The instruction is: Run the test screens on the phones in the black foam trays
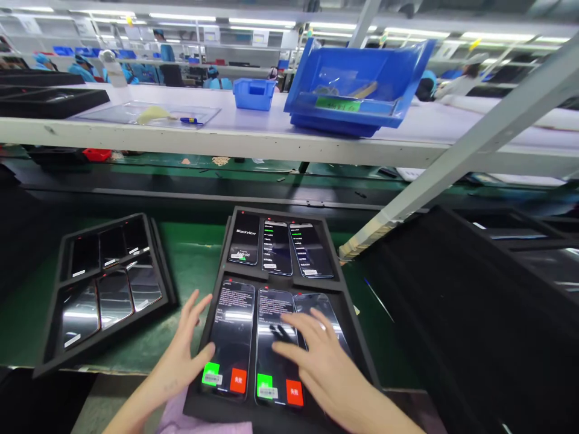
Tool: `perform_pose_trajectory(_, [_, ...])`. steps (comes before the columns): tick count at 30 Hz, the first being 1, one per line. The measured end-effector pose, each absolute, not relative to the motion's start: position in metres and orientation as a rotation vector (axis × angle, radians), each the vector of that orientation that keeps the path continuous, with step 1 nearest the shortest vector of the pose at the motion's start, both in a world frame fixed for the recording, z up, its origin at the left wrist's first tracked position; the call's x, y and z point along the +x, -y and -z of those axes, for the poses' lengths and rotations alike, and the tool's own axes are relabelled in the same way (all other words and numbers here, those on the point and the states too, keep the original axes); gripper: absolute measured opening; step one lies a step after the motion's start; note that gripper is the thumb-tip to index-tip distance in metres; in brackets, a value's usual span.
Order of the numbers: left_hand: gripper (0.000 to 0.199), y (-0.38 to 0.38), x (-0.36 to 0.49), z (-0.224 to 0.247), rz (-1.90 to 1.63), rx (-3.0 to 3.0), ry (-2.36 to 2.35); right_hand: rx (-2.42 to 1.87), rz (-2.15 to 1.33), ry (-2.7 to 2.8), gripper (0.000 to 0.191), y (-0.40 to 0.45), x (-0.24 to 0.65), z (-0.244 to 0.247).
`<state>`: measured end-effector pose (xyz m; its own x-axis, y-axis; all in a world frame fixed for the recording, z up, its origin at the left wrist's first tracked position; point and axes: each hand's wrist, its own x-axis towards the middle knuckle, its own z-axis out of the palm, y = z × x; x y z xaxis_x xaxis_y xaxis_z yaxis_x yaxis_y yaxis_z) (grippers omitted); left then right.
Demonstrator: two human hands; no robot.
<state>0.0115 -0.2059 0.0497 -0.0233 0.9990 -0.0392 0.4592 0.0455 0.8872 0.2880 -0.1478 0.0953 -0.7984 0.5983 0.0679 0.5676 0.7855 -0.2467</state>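
A black foam tray holds two rows of smartphones in front of me. My left hand is open at the tray's left edge, fingers apart, beside the front-left phone, which shows text with a green and a red square. My right hand is open over the front-middle phone, which shows the same kind of screen, and partly covers the front-right phone. In the back row, one phone shows "Blackview"; the other two show lists.
Another tray of dark-screened phones lies at left on the green bench. Black foam trays stand at right. A slanting metal post rises at right. Blue bins sit on the shelf above, with people beyond.
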Motion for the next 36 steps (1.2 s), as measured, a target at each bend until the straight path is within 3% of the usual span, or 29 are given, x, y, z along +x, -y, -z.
perform_pose_trajectory(5, [0.033, 0.118, 0.013, -0.064, -0.939, 1.968, -1.697, -1.303, -0.032, 2.414, 0.043, 0.065, 0.305, -0.074])
perform_pose_trajectory(10, [0.030, 0.018, 0.041, -0.079, -0.721, 2.490, -1.632, -1.541, 0.063, 2.210, 0.039, -0.019, 0.310, -0.063])
perform_pose_trajectory(15, [0.027, -0.017, 0.056, -0.071, -0.643, 2.652, -1.636, -1.594, 0.113, 2.163, 0.039, -0.041, 0.306, -0.053])
perform_pose_trajectory(24, [0.028, -0.017, 0.057, -0.067, -0.660, 2.630, -1.662, -1.615, 0.142, 2.201, 0.038, -0.040, 0.306, -0.054])
perform_pose_trajectory(29, [0.034, 0.018, 0.044, -0.070, -0.820, 2.263, -1.868, -1.574, 0.114, 2.235, 0.040, -0.007, 0.304, -0.066])
perform_pose_trajectory(36, [0.065, 0.121, 0.021, -0.043, -1.030, 1.460, -1.568, -1.198, -0.113, 2.595, 0.045, 0.100, 0.287, -0.070])
